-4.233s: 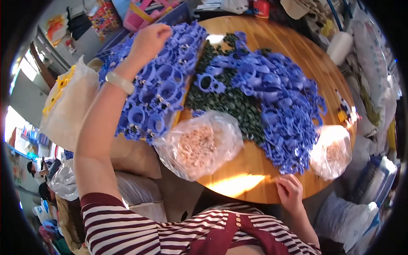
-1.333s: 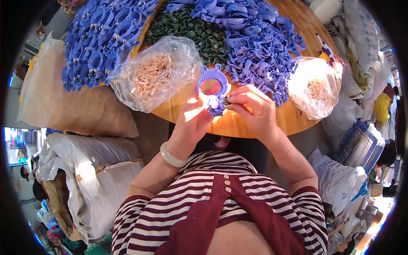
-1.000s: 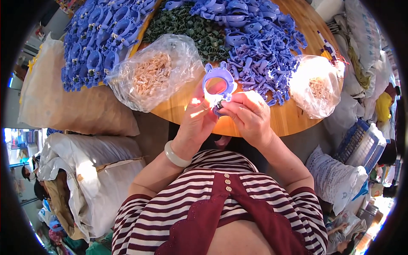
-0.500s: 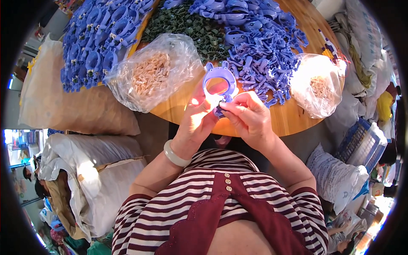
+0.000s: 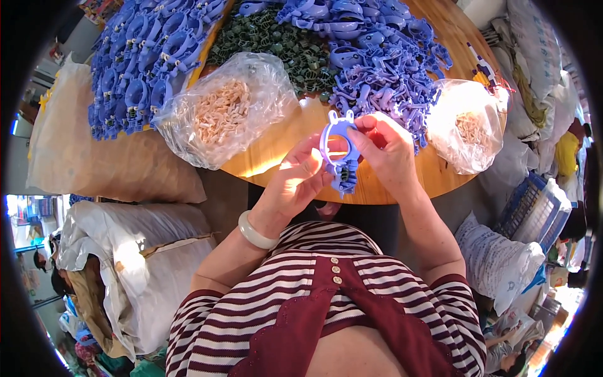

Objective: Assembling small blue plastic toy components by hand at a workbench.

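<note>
Between my hands, over the table's near edge, is a blue-purple plastic ring-shaped piece (image 5: 344,174) with two small ears on top and a figure-like lower part holding a dark green bit. My left hand (image 5: 295,179) pinches its left side. My right hand (image 5: 388,151) grips its upper right rim between thumb and fingers. Just beyond lies a heap of small blue-purple plastic parts (image 5: 383,94). Dark green plastic parts (image 5: 267,41) are piled to its left.
Clear plastic bags of small pinkish pieces lie left (image 5: 220,113) and right (image 5: 468,129) on the round wooden table (image 5: 276,151). Rows of blue-purple pieces (image 5: 135,63) cover a board at far left. Stuffed sacks (image 5: 113,163) flank the table; a blue crate (image 5: 531,204) stands right.
The ring piece has shifted slightly right and down, and turned so its lower part shows. My right hand has moved from its lower part up to the rim.
</note>
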Demonstrator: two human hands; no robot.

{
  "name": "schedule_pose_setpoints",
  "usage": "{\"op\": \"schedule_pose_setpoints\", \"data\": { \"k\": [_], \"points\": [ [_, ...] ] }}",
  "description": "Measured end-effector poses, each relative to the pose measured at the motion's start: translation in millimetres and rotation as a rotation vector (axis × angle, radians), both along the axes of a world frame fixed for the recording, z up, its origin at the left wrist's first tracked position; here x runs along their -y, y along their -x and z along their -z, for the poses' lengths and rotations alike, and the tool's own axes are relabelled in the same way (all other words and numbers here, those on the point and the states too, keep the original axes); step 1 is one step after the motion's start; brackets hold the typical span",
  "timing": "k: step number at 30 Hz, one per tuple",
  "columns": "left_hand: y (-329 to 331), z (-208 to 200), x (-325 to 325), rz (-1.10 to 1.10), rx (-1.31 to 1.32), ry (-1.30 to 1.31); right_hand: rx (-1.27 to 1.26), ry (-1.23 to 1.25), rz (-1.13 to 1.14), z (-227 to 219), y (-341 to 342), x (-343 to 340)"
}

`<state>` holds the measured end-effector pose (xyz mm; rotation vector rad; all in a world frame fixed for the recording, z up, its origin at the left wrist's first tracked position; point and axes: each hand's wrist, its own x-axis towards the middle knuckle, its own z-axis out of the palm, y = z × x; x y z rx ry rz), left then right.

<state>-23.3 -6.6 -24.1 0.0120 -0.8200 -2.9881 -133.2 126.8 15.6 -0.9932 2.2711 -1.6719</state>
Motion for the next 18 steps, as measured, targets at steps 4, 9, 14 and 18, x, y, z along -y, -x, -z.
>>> {"op": "schedule_pose_setpoints", "data": {
  "k": [4,9,14,18],
  "points": [
    [-2,0,1,-0.012,0.038,0.072,-0.112,-0.025,0.044,3,-4,2],
    [-2,-3,1,-0.01,-0.026,0.028,-0.181,-0.068,0.019,-2,-4,5],
    [-2,-11,10,-0.05,-0.069,0.041,-0.147,-0.133,0.025,-16,-10,9],
    [-1,-10,17,-0.107,-0.038,0.089,-0.592,-0.028,-0.164,-15,-17,-1]
  ]
}}
